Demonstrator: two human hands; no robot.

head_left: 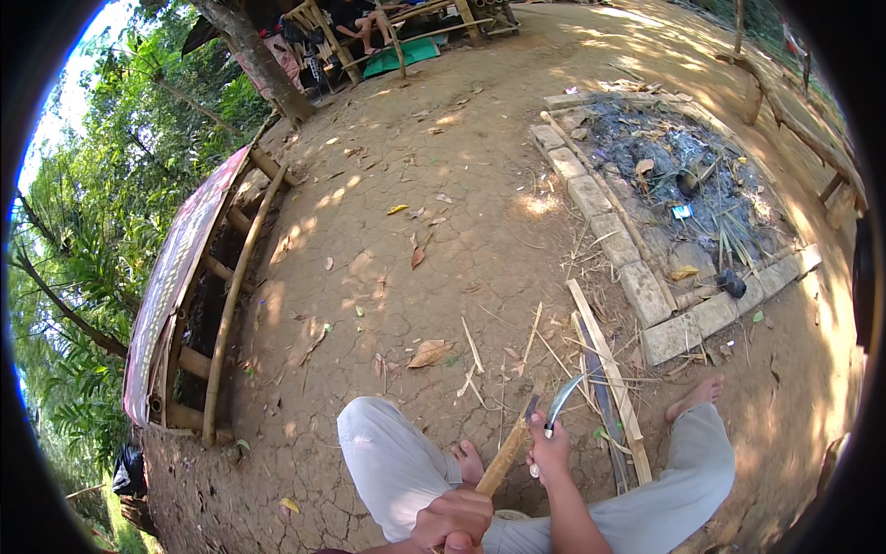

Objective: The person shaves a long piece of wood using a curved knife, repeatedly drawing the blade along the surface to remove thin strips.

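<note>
Fingers of the right hand [551, 452] are wrapped tight round the handle of a curved knife [561, 403], whose pale blade rises and bends away from the person, its edge close against the far end of a bamboo stick [506, 455]. Fingers of the left hand [452, 519] are clamped round the near end of that stick, low at the bottom edge of the view, so the stick slants up and to the right between the two hands, above the knees. Both legs wear light grey trousers [388, 462], and the bare feet rest on cracked, dry earth [434, 212] strewn with dead leaves and thin bamboo slivers. Just beside the right hand lie long split bamboo slats [609, 369]. Farther off to the right sits an ash pit edged with concrete blocks [637, 286], and to the left a bamboo frame [231, 295].
</note>
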